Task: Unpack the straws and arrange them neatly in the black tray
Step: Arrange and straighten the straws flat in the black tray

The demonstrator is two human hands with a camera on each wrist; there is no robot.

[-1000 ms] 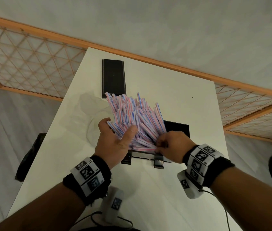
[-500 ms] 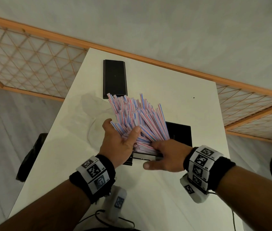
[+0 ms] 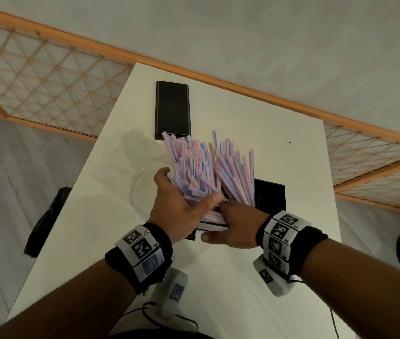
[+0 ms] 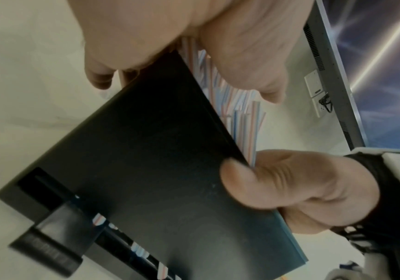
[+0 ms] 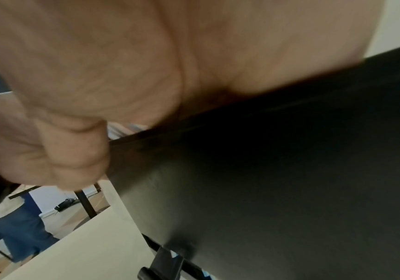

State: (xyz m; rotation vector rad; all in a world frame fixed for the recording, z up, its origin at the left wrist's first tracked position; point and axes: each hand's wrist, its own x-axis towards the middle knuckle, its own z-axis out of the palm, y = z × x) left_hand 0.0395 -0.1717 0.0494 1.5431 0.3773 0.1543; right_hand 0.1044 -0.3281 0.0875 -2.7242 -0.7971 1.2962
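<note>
While left hand [image 3: 177,206] grips straws [image 3: 206,167], right hand [image 3: 235,228] holds tray [image 3: 271,196].

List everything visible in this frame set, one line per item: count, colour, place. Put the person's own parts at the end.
straws: a large bunch, too many to count, white with red and blue stripes, fanned upward from the near black tray, between both hands.
black tray: one, black, near middle of the table, mostly hidden by straws and hands.
black lid: one flat black rectangle, far end of the table; whether lid or second tray cannot be told.
table: one, white.
clear wrapper: one, transparent, on the table left of the straws.
lattice railing: orange wood, beyond the table.
wristbands: two, black with white marker tags.
left hand: grips the straw bunch.
right hand: at the tray's near edge, fingers among the straws.
</note>
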